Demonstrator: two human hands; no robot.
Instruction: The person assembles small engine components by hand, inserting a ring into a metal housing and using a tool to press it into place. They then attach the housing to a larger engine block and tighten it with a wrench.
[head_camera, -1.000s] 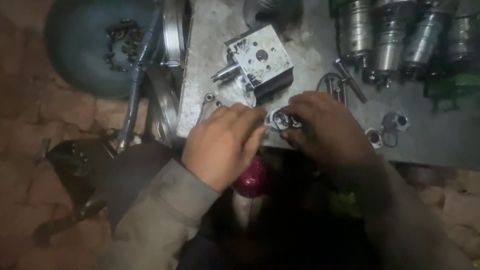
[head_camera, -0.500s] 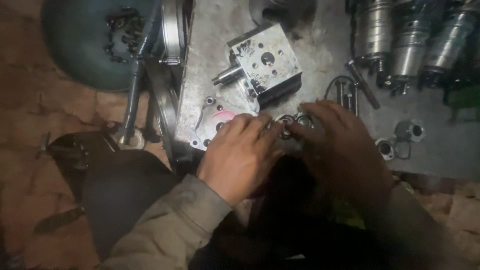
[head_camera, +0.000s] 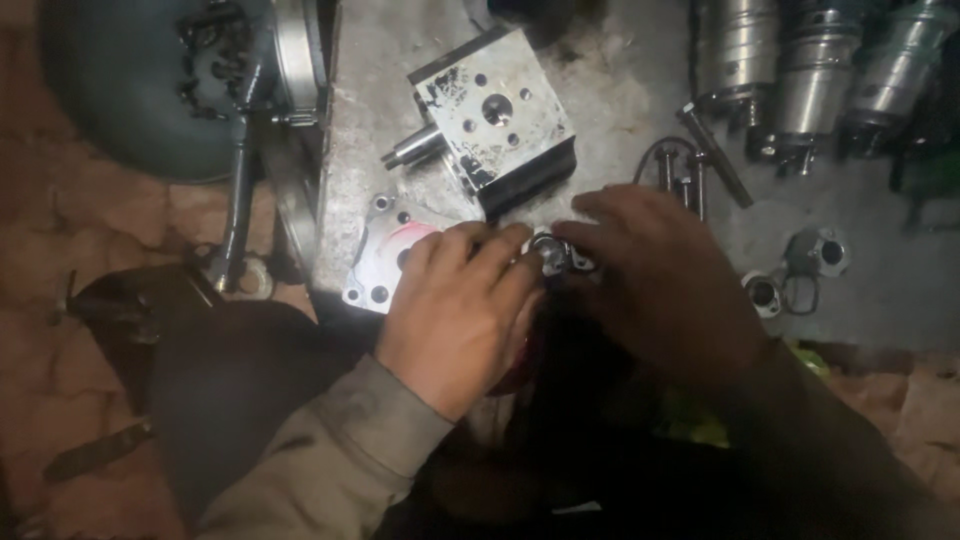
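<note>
Both hands pinch one small metal ring part: left hand from one side, right hand from the other, fingertips closed on it. Part: shiny, round, mostly covered by fingers; which way it faces and its long axis cannot be made out. Location: just in front of the square metal block, on the grey bench. Block's short shaft points left. Flat plate with holes: left of the part, partly under the left hand. Steel cylinders: beyond the block, cut off at the frame's top.
</note>
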